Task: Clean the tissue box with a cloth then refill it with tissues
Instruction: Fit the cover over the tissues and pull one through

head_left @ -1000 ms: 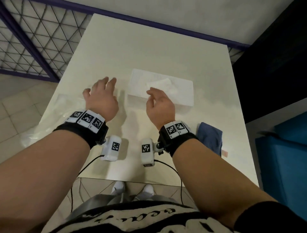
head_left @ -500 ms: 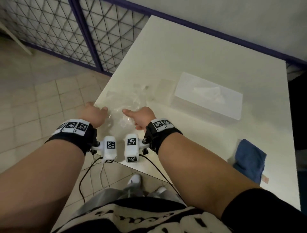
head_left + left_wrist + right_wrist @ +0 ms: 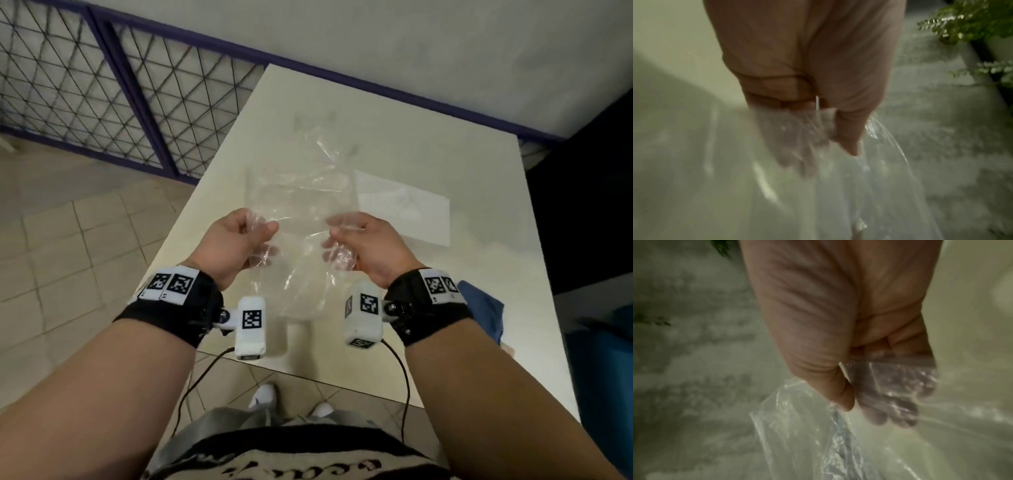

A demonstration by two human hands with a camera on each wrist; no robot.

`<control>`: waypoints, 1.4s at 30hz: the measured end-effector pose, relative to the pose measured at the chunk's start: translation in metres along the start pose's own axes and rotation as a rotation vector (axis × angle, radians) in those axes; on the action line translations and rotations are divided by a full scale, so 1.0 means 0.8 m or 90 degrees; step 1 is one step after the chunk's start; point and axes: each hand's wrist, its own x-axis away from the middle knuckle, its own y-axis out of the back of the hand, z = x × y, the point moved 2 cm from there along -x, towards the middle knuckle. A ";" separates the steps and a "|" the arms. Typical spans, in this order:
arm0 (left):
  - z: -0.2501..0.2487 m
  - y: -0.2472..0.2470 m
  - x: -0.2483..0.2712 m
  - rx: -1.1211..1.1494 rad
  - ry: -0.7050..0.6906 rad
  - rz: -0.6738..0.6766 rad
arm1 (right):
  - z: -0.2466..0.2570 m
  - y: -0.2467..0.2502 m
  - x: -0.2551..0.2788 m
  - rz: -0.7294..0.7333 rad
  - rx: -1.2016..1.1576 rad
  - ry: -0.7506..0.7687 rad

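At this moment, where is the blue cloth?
In the head view the blue cloth lies on the white table near its front right corner, just beyond the right hand's wristband and nearer the person than the white tissue box.

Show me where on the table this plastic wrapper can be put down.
Bare tabletop lies beyond the tissue box, toward the wall, and along the near edge between the wrist cameras. The right side is crowded: the box, then the blue cloth. Both hands grip the wrapper.
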 end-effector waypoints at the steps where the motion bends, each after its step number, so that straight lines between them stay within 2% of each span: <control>1: -0.004 -0.014 0.000 0.000 0.005 0.035 | 0.002 0.014 0.005 -0.031 -0.004 0.006; 4: -0.009 -0.049 0.003 -0.027 0.014 0.094 | 0.002 0.051 0.025 -0.089 -0.015 0.018; 8: -0.008 -0.089 0.007 0.033 0.011 0.100 | -0.008 0.087 0.052 -0.077 -0.010 0.016; 12: 0.000 -0.119 0.012 0.085 0.036 0.144 | -0.021 0.111 0.068 -0.115 -0.152 0.051; 17: 0.009 -0.140 0.013 0.102 0.032 0.151 | -0.037 0.121 0.083 -0.163 -0.262 0.015; 20: 0.013 -0.139 0.010 0.111 0.012 0.165 | -0.044 0.132 0.087 -0.086 -0.416 -0.014; 22: 0.011 -0.135 0.008 0.117 0.001 0.168 | -0.041 0.134 0.095 -0.019 -0.462 -0.069; 23: 0.011 -0.133 0.008 0.117 -0.005 0.166 | -0.038 0.133 0.098 0.009 -0.442 -0.090; 25: 0.009 -0.134 0.009 0.113 -0.013 0.162 | -0.035 0.131 0.100 0.012 -0.308 -0.094; 27: 0.006 -0.139 0.013 0.125 -0.007 0.169 | -0.031 0.126 0.097 -0.052 -0.156 -0.041; 32: 0.000 -0.142 0.026 0.281 0.052 0.261 | -0.027 0.126 0.090 -0.194 -0.029 0.063; 35: 0.000 -0.149 0.030 0.155 0.045 0.286 | -0.029 0.126 0.087 -0.209 0.011 0.084; 38: 0.003 -0.159 0.030 -0.031 0.014 0.246 | -0.029 0.125 0.086 -0.179 -0.008 0.091; 42: 0.003 -0.154 0.026 -0.069 -0.029 0.215 | -0.031 0.122 0.099 -0.089 0.027 0.103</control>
